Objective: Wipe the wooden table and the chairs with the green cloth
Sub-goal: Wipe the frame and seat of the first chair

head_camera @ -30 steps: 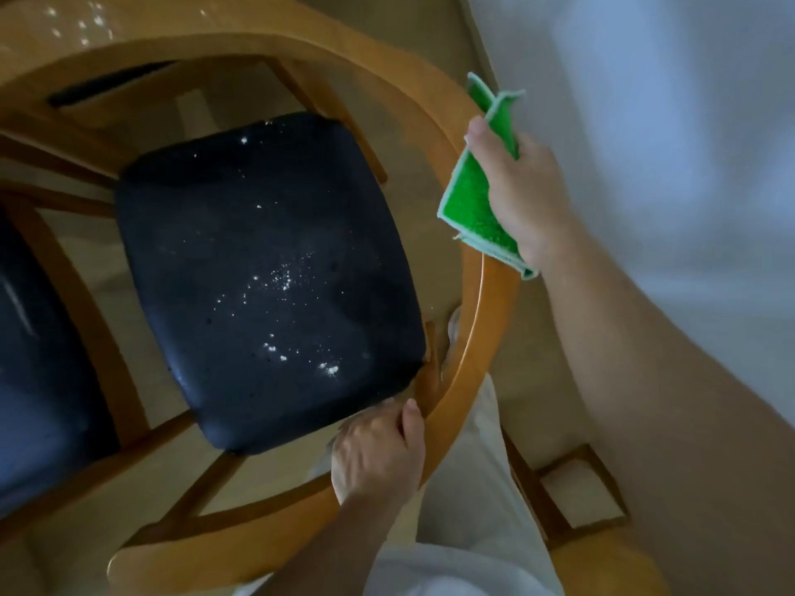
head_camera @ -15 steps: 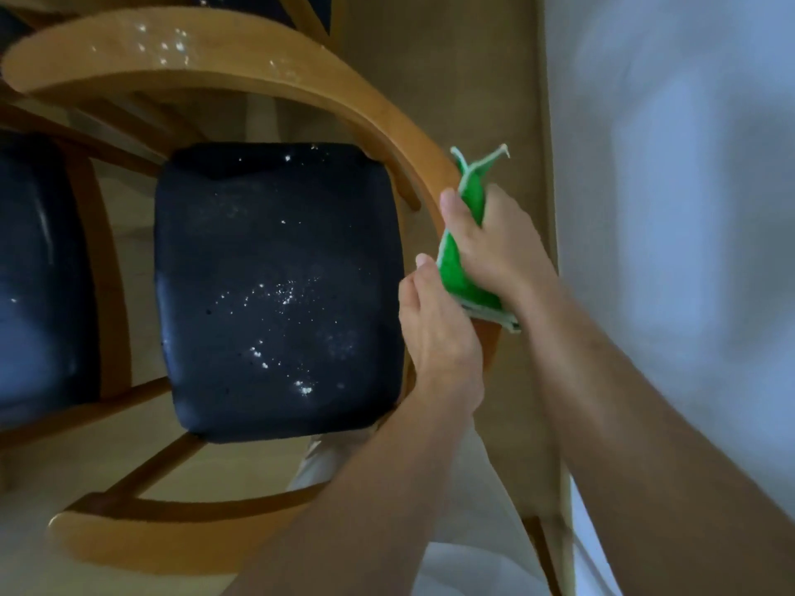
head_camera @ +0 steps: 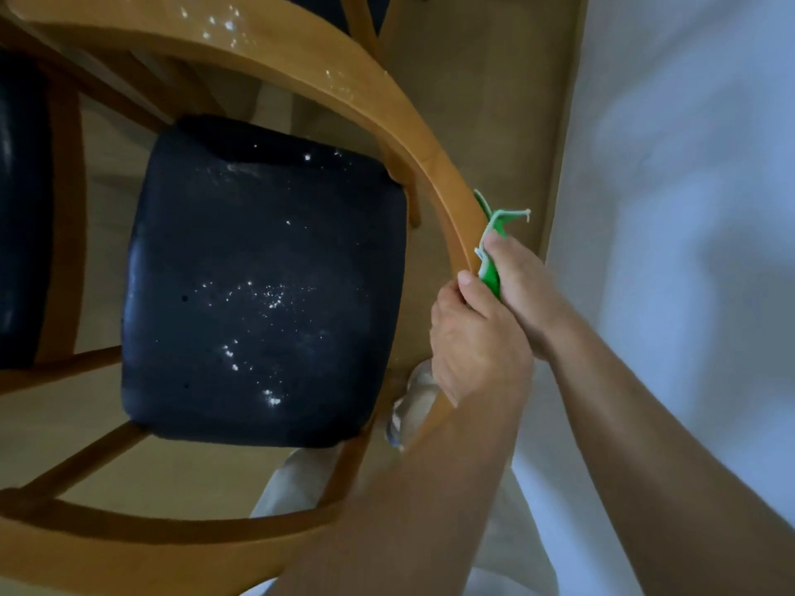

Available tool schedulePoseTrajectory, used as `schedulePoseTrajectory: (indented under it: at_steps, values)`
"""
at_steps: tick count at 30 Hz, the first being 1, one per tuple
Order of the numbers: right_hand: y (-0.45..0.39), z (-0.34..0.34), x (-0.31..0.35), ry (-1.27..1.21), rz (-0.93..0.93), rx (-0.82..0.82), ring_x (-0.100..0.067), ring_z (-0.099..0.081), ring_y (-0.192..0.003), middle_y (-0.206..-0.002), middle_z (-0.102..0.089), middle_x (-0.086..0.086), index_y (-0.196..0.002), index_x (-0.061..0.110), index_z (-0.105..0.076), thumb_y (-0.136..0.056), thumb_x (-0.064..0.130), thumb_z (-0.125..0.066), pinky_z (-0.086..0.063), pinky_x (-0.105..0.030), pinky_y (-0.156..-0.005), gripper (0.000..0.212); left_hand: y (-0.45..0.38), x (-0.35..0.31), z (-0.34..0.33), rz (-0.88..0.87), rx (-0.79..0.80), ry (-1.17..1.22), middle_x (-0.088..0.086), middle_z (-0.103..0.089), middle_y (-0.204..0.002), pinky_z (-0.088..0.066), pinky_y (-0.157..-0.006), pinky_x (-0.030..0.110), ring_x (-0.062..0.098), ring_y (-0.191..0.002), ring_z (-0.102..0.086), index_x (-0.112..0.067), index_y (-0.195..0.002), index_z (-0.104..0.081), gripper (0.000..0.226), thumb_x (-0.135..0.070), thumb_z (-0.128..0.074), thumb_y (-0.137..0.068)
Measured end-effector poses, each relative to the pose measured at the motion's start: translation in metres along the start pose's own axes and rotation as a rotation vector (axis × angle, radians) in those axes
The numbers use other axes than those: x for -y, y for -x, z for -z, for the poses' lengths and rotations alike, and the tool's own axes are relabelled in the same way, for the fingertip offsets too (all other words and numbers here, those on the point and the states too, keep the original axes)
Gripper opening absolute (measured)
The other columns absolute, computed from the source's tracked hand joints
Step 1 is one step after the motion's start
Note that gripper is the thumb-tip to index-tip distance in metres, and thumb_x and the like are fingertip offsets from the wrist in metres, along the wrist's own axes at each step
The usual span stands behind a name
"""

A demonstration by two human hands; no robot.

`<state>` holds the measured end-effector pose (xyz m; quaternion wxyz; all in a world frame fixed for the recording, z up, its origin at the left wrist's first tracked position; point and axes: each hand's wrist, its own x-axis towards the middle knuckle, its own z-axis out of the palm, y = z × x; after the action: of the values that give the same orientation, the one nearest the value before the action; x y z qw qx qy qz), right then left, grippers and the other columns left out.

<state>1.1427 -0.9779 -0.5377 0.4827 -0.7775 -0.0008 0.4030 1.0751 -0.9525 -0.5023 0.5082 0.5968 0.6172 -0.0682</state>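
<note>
right hand (head_camera: pixel 527 290) holding green cloth (head_camera: pixel 490 275) on chair (head_camera: pixel 451 195) rail, left hand (head_camera: pixel 477 342) gripping beside

A: That chair's curved rail (head_camera: pixel 275 58) is looking like glossy varnished wood, catching light.
B: Yep, and the dark seat pad (head_camera: pixel 262 286) is looking leathery, speckled; the green cloth (head_camera: pixel 490 275) is showing soft fabric.

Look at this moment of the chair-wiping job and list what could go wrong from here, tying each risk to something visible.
1. The right hand holds the green cloth bunched against the curved wooden chair rail, so little cloth may touch the wood.
2. The left hand grips the same rail right beside it and could block the stroke.
3. White specks on the black padded seat and on the rail's far part may be missed.
</note>
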Motion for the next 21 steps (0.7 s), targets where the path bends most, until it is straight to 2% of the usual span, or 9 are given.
schedulePoseTrajectory:
  at_steps: [2,4,7,9,12,14,17,19,21]
  values:
    - [-0.01,0.003,0.005,0.109,0.01,0.024,-0.007,-0.047,-0.056,-0.054,-0.048,0.018,-0.063,0.044,-0.054,-0.089,0.055,-0.039,-0.04,-0.032,-0.06,0.032,-0.002,0.002,-0.002,-0.024,0.001,-0.024,-0.013,-0.06,-0.116,-0.045,-0.091,0.039,0.011,-0.108,-0.055,-0.037,-0.121,-0.053,0.058,-0.065,-0.013,-0.089]
    - [-0.024,0.006,0.011,0.189,0.053,0.065,0.0,-0.049,-0.053,-0.058,-0.052,0.02,-0.075,0.038,-0.052,-0.094,0.051,-0.041,-0.041,-0.026,-0.058,0.026,-0.002,0.005,-0.004,-0.042,0.009,-0.059,-0.017,-0.057,-0.12,-0.043,-0.092,0.032,0.006,-0.111,-0.052,-0.038,-0.126,-0.049,0.062,-0.069,-0.012,-0.086]
    - [-0.054,0.006,0.026,0.365,0.113,0.157,0.005,-0.055,-0.057,-0.071,-0.057,0.014,-0.089,0.029,-0.046,-0.098,0.047,-0.045,-0.039,-0.009,-0.049,0.02,0.002,0.007,-0.004,-0.018,0.009,-0.099,-0.026,-0.052,-0.108,-0.034,-0.081,0.015,-0.011,-0.099,-0.047,-0.042,-0.126,-0.046,0.069,-0.077,-0.008,-0.079]
    - [-0.079,-0.002,0.043,0.491,0.166,0.196,0.003,-0.056,-0.063,-0.08,-0.055,0.01,-0.093,0.027,-0.041,-0.098,0.047,-0.045,-0.037,-0.008,-0.048,0.021,0.001,0.007,-0.006,0.029,-0.011,-0.14,-0.029,-0.048,-0.103,-0.03,-0.079,0.01,-0.016,-0.09,-0.041,-0.043,-0.126,-0.045,0.076,-0.081,-0.003,-0.075]
    - [-0.114,-0.021,0.072,0.612,0.301,0.19,-0.003,-0.054,-0.068,-0.084,-0.053,0.007,-0.099,0.022,-0.039,-0.097,0.048,-0.044,-0.033,-0.011,-0.05,0.027,-0.001,0.0,-0.009,0.1,-0.025,-0.257,-0.027,-0.049,-0.116,-0.03,-0.088,0.014,-0.014,-0.096,-0.035,-0.045,-0.132,-0.039,0.084,-0.082,0.007,-0.072]
    - [-0.13,-0.035,0.088,0.63,0.401,0.17,-0.008,-0.055,-0.075,-0.093,-0.054,0.005,-0.112,0.015,-0.042,-0.097,0.048,-0.045,-0.034,-0.014,-0.055,0.037,-0.004,-0.006,-0.008,0.107,0.004,-0.299,-0.029,-0.049,-0.119,-0.032,-0.089,0.011,-0.015,-0.097,-0.039,-0.048,-0.131,-0.037,0.077,-0.079,0.005,-0.075]
    - [-0.153,-0.056,0.116,0.65,0.54,0.138,-0.01,-0.054,-0.091,-0.113,-0.053,0.0,-0.132,0.01,-0.04,-0.097,0.047,-0.045,-0.034,-0.012,-0.062,0.051,-0.009,-0.011,-0.001,0.11,0.058,-0.271,-0.032,-0.049,-0.102,-0.029,-0.076,0.005,-0.018,-0.085,-0.042,-0.051,-0.116,-0.041,0.062,-0.078,-0.001,-0.078]
    - [-0.169,-0.072,0.135,0.696,0.628,0.13,-0.015,-0.056,-0.104,-0.126,-0.052,-0.003,-0.141,0.012,-0.035,-0.098,0.048,-0.043,-0.039,-0.021,-0.071,0.056,-0.023,-0.017,0.003,0.121,0.113,-0.223,-0.028,-0.052,-0.098,-0.034,-0.081,0.008,-0.015,-0.088,-0.046,-0.049,-0.108,-0.044,0.052,-0.079,-0.011,-0.08]
    - [-0.18,-0.084,0.146,0.768,0.689,0.102,-0.019,-0.055,-0.112,-0.133,-0.049,-0.004,-0.145,0.013,-0.031,-0.098,0.049,-0.039,-0.038,-0.027,-0.073,0.06,-0.047,-0.031,0.006,0.148,0.176,-0.129,-0.028,-0.049,-0.105,-0.042,-0.092,0.023,-0.006,-0.097,-0.05,-0.048,-0.117,-0.042,0.044,-0.074,-0.032,-0.082]
